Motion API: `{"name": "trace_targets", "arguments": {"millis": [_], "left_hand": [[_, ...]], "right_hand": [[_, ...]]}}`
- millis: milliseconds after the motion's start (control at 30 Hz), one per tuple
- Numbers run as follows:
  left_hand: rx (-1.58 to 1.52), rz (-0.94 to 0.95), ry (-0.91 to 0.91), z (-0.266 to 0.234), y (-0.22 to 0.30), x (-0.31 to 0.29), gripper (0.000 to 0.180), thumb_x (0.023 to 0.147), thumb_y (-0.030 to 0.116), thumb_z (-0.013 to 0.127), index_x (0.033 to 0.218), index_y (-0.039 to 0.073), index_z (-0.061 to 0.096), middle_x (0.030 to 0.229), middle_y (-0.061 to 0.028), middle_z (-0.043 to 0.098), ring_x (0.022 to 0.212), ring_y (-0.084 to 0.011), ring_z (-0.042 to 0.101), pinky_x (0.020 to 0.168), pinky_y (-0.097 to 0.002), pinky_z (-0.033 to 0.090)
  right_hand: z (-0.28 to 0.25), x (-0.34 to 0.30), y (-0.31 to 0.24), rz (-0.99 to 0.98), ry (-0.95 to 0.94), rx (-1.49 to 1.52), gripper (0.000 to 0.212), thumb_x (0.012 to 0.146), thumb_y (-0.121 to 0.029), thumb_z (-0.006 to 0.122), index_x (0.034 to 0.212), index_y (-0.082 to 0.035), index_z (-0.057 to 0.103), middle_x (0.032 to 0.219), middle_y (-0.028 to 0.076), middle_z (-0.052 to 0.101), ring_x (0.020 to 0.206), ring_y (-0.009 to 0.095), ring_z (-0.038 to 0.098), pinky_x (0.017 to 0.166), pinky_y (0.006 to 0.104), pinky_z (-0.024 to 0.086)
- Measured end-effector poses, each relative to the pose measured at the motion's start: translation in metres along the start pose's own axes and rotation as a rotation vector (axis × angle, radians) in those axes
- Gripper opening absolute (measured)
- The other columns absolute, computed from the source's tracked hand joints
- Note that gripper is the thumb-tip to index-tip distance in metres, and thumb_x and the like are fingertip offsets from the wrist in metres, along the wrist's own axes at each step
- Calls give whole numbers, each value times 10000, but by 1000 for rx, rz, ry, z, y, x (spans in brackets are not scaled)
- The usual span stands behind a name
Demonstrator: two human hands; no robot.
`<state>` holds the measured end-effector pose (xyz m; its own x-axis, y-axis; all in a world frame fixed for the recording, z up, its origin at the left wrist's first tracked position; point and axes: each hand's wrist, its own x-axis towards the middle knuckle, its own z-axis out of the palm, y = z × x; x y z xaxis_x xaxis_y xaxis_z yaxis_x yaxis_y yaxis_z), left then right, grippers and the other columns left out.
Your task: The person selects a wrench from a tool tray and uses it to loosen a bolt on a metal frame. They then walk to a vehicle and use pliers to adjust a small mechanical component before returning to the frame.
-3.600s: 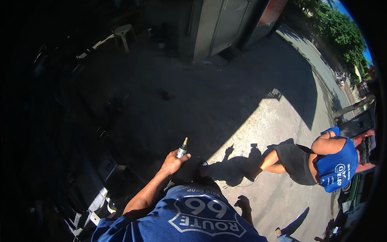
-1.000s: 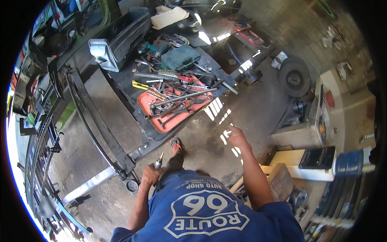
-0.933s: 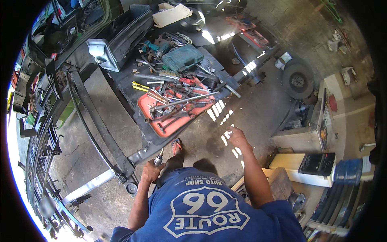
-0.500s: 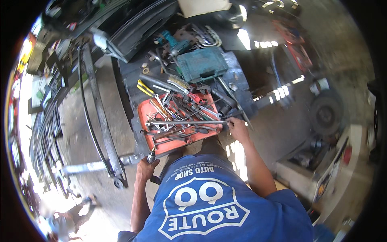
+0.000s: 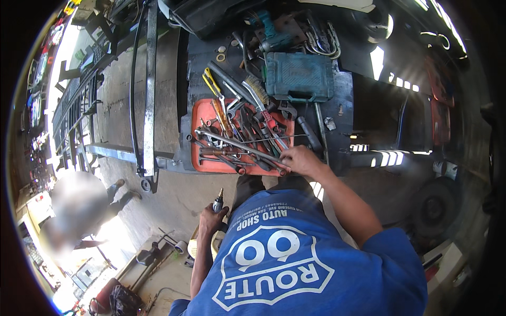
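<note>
My right hand [image 5: 304, 160] is closed at the near right corner of an orange-red tray [image 5: 202, 107]. Its fingertips grip the end of a long metal bar [image 5: 240, 144], which slants across the heaped tools. In the tray lie several wrenches, dark pliers and a screwdriver with an orange handle [image 5: 218, 111]. A wire brush [image 5: 256, 90] and yellow-handled pliers [image 5: 211, 81] rest along its far side. Lower down, in front of my body on the left, my left hand [image 5: 212, 217] is wrapped around a hand tool with a brass-coloured tip [image 5: 220, 196], pointing up. Its lower part is hidden.
A teal plastic case [image 5: 299, 76] sits beyond the tray, with a teal power drill [image 5: 270, 32] behind it. An adjustable wrench [image 5: 287, 109] lies beside the tray. Metal beams [image 5: 151, 95] stand at left. Another person [image 5: 79, 216], blurred, is at far left.
My view has turned, shifting the bench within it. The long bar, level before, now slants down toward my right hand. My left hand, still holding its tool, is farther from the tray.
</note>
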<state>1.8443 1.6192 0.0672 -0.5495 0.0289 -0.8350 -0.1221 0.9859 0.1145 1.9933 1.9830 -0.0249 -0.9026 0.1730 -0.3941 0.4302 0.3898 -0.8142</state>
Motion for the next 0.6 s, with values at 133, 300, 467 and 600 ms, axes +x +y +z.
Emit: {"name": "trace_targets", "arguments": {"millis": [133, 300, 467, 600], "left_hand": [[-43, 8, -5, 6, 4, -1, 602, 801, 483, 770, 1052, -61, 711, 897, -269, 735, 876, -389, 736, 805, -471, 547], [-20, 106, -16, -4, -3, 15, 572, 821, 472, 775, 1024, -57, 700, 890, -285, 723, 879, -404, 732, 804, -480, 540], [-38, 209, -30, -27, -5, 47, 525, 822, 439, 790, 990, -48, 691, 846, -259, 709, 842, -372, 721, 780, -464, 527], [-50, 242, 7, -46, -11, 62, 526, 825, 444, 792, 990, -45, 693, 873, -263, 718, 874, -392, 725, 805, -471, 535]], "right_hand": [[24, -13, -15, 26, -203, -139, 216, 905, -168, 671, 1067, -46, 745, 973, 220, 739, 935, 405, 716, 841, 498, 557], [39, -4, -35, 18, -108, -85, 278, 929, -180, 641, 1159, -57, 735, 1071, 225, 738, 999, 414, 704, 903, 495, 542], [71, 28, -69, -61, -18, -132, 312, 924, -181, 647, 1203, -53, 703, 1060, 249, 735, 986, 435, 705, 898, 522, 546], [95, 68, -93, 6, -199, -319, 373, 926, -152, 623, 1285, -52, 638, 1018, 261, 732, 913, 453, 713, 826, 542, 565]]}}
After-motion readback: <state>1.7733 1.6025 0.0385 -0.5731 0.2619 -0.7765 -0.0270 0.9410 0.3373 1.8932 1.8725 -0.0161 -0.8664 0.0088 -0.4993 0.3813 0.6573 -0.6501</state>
